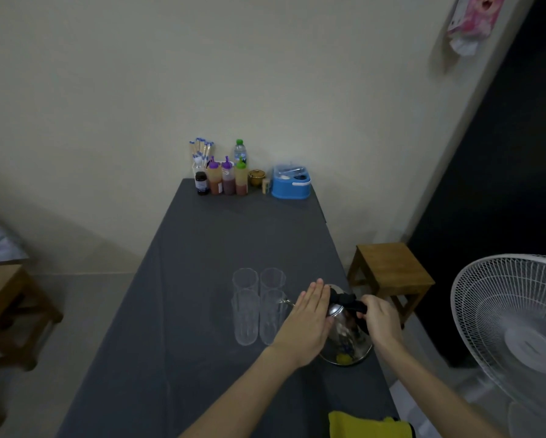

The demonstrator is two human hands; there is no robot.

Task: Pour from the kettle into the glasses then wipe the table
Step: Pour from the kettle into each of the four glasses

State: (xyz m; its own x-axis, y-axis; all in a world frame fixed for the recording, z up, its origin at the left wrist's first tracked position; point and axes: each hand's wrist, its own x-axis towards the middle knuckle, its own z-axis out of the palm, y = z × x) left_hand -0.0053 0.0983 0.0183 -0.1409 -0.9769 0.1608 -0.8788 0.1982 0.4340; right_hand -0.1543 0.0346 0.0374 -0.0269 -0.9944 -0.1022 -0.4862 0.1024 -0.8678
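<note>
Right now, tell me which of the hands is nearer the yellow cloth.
Right, narrowly. The right hand grips the kettle handle, above the yellow cloth at the table's near edge. The left hand rests flat on the kettle's left side, farther off.

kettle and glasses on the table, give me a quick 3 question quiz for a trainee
1. True or false: the right hand grips the black handle of the kettle.
2. How many clear glasses stand to the left of the kettle?
3. Multiple choice: the left hand is
A. flat and open against the kettle's side
B. holding the yellow cloth
C. lifting one of the glasses

Key
1. True
2. Four, in two rows of two
3. A
</note>
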